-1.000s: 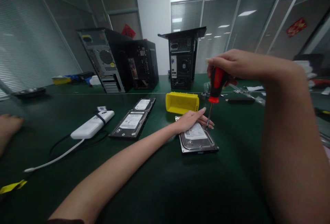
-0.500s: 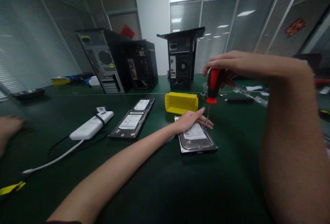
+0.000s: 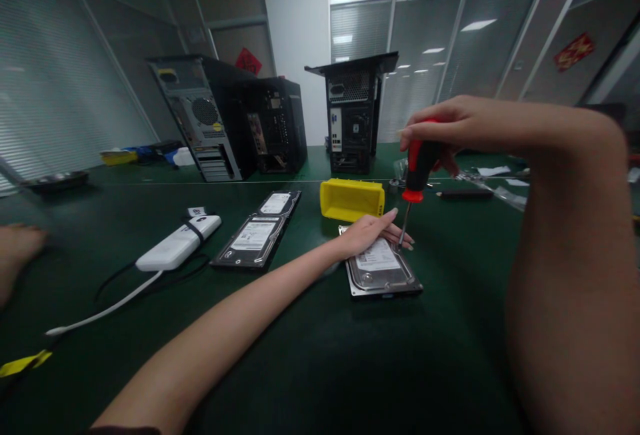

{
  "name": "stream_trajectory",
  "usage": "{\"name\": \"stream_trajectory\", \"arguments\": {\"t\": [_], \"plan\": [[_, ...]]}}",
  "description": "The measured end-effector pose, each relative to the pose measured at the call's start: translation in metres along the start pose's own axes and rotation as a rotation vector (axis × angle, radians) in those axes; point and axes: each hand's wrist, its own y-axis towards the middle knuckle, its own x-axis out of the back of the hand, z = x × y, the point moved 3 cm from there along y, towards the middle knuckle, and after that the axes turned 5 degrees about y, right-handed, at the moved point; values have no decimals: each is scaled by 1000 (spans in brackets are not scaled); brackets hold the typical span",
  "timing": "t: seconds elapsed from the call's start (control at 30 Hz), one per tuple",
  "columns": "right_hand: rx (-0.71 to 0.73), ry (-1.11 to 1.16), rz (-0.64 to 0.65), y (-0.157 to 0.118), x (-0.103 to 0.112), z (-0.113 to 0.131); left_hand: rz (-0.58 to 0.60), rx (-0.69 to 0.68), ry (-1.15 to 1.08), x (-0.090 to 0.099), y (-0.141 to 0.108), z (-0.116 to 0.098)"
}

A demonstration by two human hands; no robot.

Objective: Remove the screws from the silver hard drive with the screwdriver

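A hard drive [image 3: 383,273] with a white label lies on the green table in front of me. My left hand [image 3: 370,233] rests flat across its far part, fingers stretched out and the thumb apart, covering some of the label. My right hand [image 3: 440,129] is wrapped over the top of a red and black screwdriver [image 3: 419,165]. The screwdriver stands nearly upright, leaning slightly right at the handle. Its tip is at the drive's right edge, right by my left fingertips; whatever is under the tip is too small to make out.
Behind the drive stands a yellow bin [image 3: 353,201]. Two more hard drives [image 3: 254,235] lie to the left, beside a white power strip [image 3: 179,243] with cables. Several computer cases [image 3: 350,115] stand at the back. Another person's hand [image 3: 20,248] is at the far left.
The screwdriver handle and my right hand have shifted slightly to the right, so the screwdriver leans a little more. My left hand and the hard drive have stayed put.
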Motion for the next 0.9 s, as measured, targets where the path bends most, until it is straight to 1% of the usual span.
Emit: {"name": "stream_trajectory", "arguments": {"t": [0.1,0.27,0.37,0.53,0.67,0.8,0.9], "plan": [[-1,6,21,-2,-2,3,7,-8,-3,0,0,0],[78,28,24,-1,-4,6,1,-2,4,-1,-2,-2],[91,24,29,1,-5,6,-4,-5,-10,-1,-1,-2],[98,-48,-4,0,-4,6,-1,12,-2,-2,0,-1],[78,-90,-39,-2,-2,8,0,8,-12,-3,0,0],[52,-61,-29,-5,-4,10,3,5,-2,-2,0,0],[1,57,-24,-6,-4,8,3,2,-5,-2,-1,-1]]}}
